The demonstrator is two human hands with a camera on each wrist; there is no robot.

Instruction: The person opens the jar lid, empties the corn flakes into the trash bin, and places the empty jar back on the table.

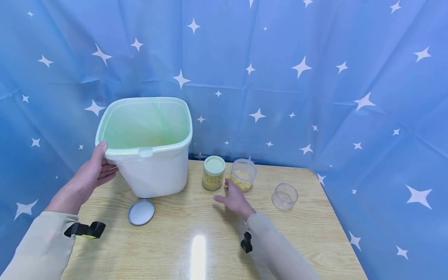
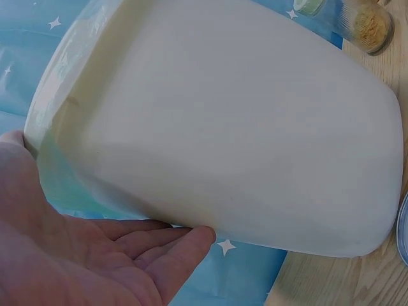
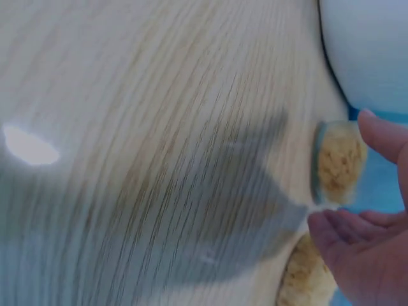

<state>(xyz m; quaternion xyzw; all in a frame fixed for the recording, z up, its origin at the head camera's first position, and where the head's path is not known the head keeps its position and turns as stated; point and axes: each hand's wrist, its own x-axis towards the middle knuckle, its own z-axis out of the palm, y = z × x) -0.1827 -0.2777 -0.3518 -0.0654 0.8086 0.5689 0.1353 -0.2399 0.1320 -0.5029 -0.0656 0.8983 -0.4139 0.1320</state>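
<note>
A white trash bin (image 1: 154,171) with a pale green liner (image 1: 140,120) stands at the left of the table. My left hand (image 1: 91,177) grips its rim at the near left corner, thumb on top and fingers below along the outer wall. In the left wrist view those fingers (image 2: 172,252) lie nearly straight beside the bin. My right hand (image 1: 236,200), thumb and fingers spread, is just in front of a green-lidded jar (image 1: 212,181) and a clear round tub (image 1: 241,182), both holding yellow pieces. Whether its fingertips touch the tub, I cannot tell.
A round grey-rimmed lid (image 1: 141,212) lies in front of the bin. To the right stands a clear, empty-looking cup (image 1: 284,196). Behind the wooden table (image 1: 168,241) hangs a blue curtain (image 1: 224,50) with white stars, which also runs along the sides.
</note>
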